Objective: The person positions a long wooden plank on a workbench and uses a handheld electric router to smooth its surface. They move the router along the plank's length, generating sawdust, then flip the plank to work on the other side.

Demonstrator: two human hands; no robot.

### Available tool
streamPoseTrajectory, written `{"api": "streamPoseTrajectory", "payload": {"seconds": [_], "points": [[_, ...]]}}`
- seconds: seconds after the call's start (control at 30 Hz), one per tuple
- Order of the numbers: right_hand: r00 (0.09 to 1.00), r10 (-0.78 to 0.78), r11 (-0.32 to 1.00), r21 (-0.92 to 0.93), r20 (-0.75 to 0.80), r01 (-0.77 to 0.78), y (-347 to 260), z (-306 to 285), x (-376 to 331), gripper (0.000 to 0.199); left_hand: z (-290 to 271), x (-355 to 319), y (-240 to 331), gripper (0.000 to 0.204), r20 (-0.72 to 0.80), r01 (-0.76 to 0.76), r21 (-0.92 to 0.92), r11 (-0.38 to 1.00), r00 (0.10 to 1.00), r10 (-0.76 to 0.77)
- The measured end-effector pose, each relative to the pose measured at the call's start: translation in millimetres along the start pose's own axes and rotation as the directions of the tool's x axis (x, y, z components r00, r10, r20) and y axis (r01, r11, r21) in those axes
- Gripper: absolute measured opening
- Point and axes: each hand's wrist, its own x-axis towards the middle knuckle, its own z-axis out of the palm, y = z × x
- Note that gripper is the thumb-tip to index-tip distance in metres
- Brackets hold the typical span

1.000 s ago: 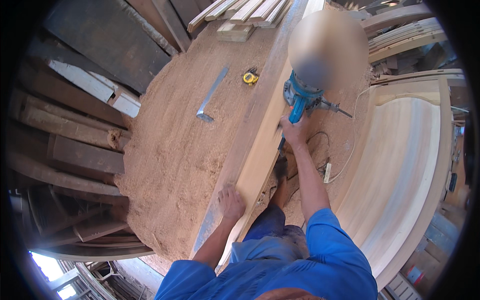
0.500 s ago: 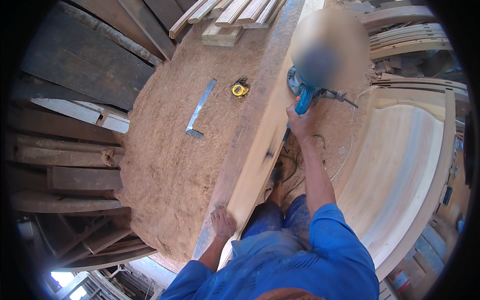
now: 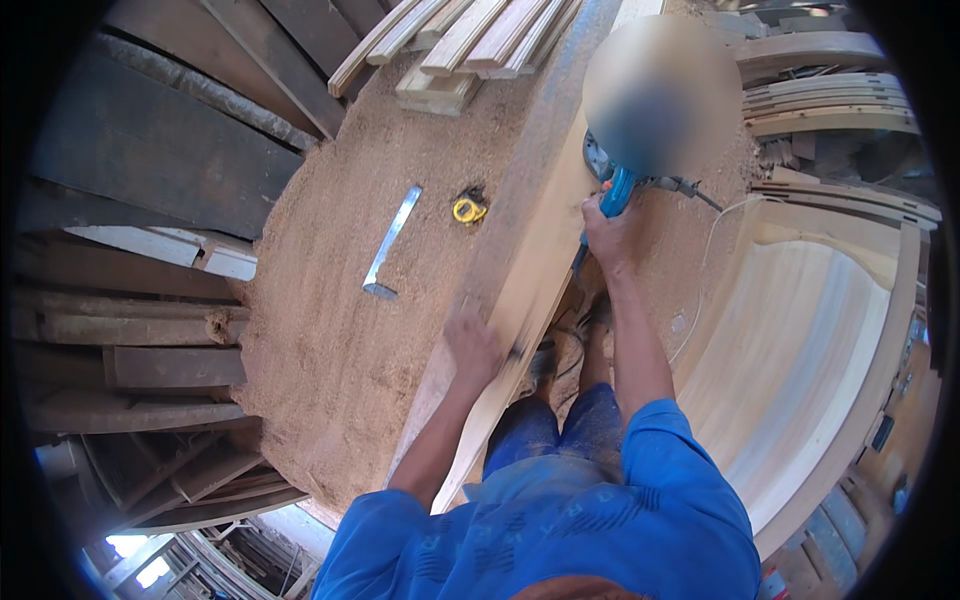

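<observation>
My right hand (image 3: 607, 232) is wrapped round the rear handle of a teal corded circular saw (image 3: 620, 188), at the far part of a long pale wooden board (image 3: 540, 285). A round blurred patch hides the saw's front and the wood beyond it. A dark mark, like a knot, shows on the board. My left hand (image 3: 472, 348) is over the near left edge of the board, beside the dusty beam (image 3: 500, 250) along it. Motion smears its fingers, and I cannot tell whether it touches the wood.
Left of the beam, a metal square (image 3: 392, 243) and a yellow tape measure (image 3: 467, 210) lie on sawdust. Milled strips (image 3: 465, 40) are stacked at the far end. A curved wooden panel (image 3: 790, 350) stands to my right, with a pale cord beside it. Dark planks (image 3: 170, 140) line the left.
My left hand has moved forward along the board, away from my body. My right hand stays on the saw handle. The view has shifted slightly.
</observation>
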Motion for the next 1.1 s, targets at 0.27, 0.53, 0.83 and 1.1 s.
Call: {"api": "streamPoseTrajectory", "payload": {"seconds": [0.27,0.53,0.83,1.1], "points": [[0.998,-0.058,0.998,0.015,0.025,0.057,0.2,9.0,61.1,0.033,-56.2,246.5,172.5,0.026,-0.36,0.063,-0.214,0.975,0.922,-0.138],[0.998,0.028,0.997,0.067,0.056,-0.032,-21.9,8.3,136.9,0.033,-55.6,241.9,172.3,0.023,-0.303,0.118,-0.138,0.983,0.94,-0.155],[0.998,-0.022,0.999,0.029,0.065,0.02,-12.0,10.9,235.1,0.035,-52.9,244.1,166.1,0.031,-0.159,0.143,-0.116,0.983,0.974,-0.16],[0.999,-0.026,1.0,-0.002,0.042,0.026,-18.6,13.0,315.2,0.036,-46.9,237.4,162.6,0.039,-0.062,0.199,-0.057,0.978,0.977,-0.202]]}}
